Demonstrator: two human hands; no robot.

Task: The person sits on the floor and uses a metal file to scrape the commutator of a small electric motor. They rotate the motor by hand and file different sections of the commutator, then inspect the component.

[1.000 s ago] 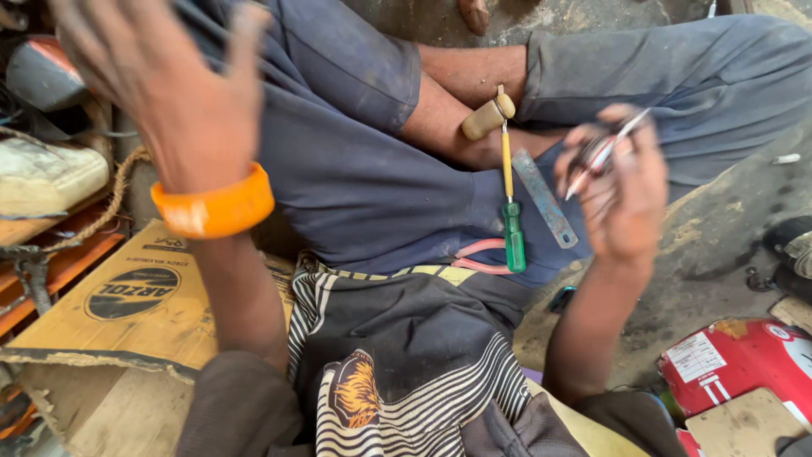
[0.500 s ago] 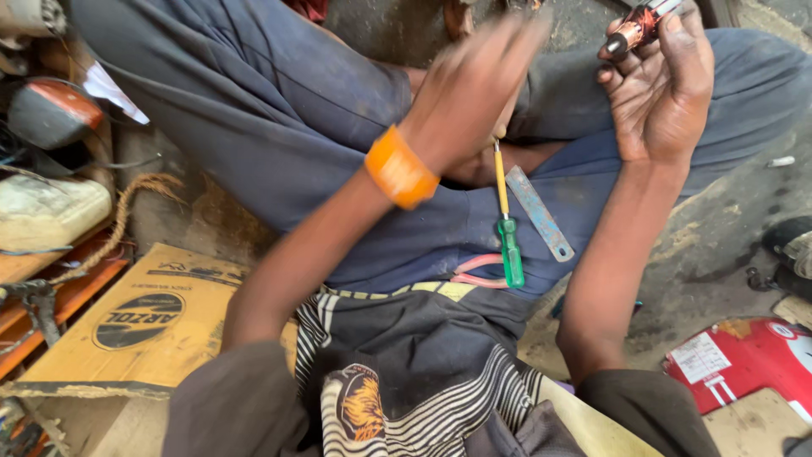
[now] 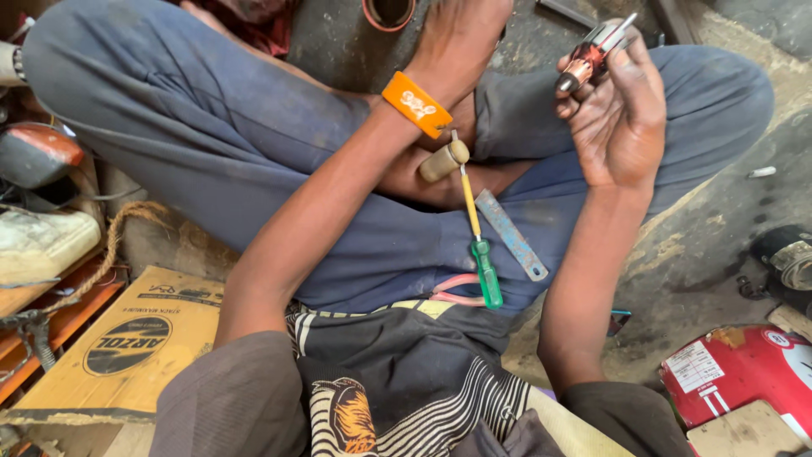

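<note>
The person sat cross-legged with tools in the lap. The right hand (image 3: 622,118) was closed around a small motor part (image 3: 589,57), coppery red with a shiny metal shaft. It was held up high, above and to the right of the green screwdriver (image 3: 480,245).

The left hand (image 3: 461,38) reached far forward, above the screwdriver. Part of it was cut off at the top, so I could not tell if it was open or holding something. An orange wristband (image 3: 415,104) sat on that wrist.

The screwdriver lay in the lap, with a yellow shaft and green handle. A wooden handle (image 3: 444,161) touched its top end. A flat metal strip (image 3: 510,234) lay just right of it. A cardboard box (image 3: 127,347) sat far left, and a red can (image 3: 736,372) sat far right.
</note>
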